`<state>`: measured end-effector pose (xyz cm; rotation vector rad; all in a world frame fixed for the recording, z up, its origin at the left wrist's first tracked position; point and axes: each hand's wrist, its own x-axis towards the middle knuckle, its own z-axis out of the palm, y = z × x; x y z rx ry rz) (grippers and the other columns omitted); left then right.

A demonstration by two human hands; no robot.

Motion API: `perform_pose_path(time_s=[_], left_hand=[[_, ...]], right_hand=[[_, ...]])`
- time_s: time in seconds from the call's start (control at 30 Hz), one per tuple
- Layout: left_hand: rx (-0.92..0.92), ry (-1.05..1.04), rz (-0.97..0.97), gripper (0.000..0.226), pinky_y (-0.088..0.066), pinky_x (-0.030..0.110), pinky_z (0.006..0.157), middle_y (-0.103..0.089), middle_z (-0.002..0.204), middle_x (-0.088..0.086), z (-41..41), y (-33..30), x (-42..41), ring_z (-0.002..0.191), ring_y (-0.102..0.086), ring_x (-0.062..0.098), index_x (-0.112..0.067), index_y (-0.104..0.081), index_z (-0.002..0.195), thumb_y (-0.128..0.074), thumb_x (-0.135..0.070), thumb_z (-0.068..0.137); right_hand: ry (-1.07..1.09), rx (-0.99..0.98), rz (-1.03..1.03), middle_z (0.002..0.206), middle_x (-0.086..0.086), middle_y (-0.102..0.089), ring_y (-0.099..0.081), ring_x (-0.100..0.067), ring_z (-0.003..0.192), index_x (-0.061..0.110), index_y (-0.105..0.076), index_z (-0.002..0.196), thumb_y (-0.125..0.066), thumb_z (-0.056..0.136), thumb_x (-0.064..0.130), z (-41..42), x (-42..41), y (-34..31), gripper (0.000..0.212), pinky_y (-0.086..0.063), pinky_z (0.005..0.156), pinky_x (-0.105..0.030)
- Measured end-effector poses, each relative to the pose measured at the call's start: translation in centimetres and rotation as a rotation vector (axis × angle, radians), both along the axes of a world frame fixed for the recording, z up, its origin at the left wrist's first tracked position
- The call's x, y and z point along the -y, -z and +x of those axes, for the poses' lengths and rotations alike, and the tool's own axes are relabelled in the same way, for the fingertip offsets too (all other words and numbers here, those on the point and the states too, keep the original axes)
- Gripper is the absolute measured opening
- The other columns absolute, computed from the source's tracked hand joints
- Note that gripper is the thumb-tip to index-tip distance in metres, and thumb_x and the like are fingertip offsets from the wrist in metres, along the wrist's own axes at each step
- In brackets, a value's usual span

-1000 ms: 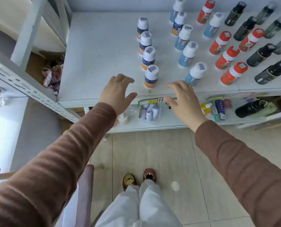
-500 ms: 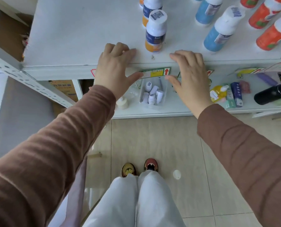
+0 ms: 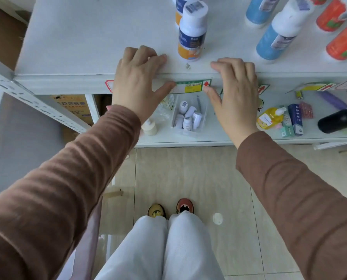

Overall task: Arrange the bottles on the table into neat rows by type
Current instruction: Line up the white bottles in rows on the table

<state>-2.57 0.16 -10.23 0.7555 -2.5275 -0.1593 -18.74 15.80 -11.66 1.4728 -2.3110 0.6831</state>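
Observation:
My left hand (image 3: 138,77) and my right hand (image 3: 233,87) rest on the front edge of the white table (image 3: 87,37), fingers on top and thumbs against its front face, holding no bottle. Between them, just behind the edge, stands a white-capped bottle with a navy and orange label (image 3: 191,31), the front of its row. To its right stand light blue bottles (image 3: 279,31) with white caps, then orange-red bottles (image 3: 344,41) at the frame's right edge. The rows run off the top of the frame.
A lower shelf (image 3: 219,138) under the table holds a clear bin of small white bottles (image 3: 188,118), a yellow pump bottle (image 3: 269,118), boxes and a black flask (image 3: 340,120). A perforated metal rail (image 3: 37,102) runs at left. My feet stand on tiled floor (image 3: 188,168).
Both hands came down from hovering above the table and settled on its front edge. The view dropped and closed in, so the far bottle rows left the frame.

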Motion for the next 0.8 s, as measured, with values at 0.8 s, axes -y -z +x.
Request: perform_pose_path(time_s=[0.8], left_hand=[[0.441, 0.047, 0.466, 0.048, -0.035, 0.038, 0.105, -0.051, 0.135, 0.007, -2.1, -8.7, 1.9, 0.124, -0.043, 0.029, -0.021, -0.042, 0.14, -0.049, -0.028, 0.093]], right_hand=[[-0.378, 0.286, 0.542, 0.133, -0.004, -0.051, -0.05, -0.026, 0.117, 0.023, -0.054, 0.133, -0.059, 0.089, 0.019, -2.9, 7.8, -15.0, 0.044, -0.044, 0.094, -0.043]])
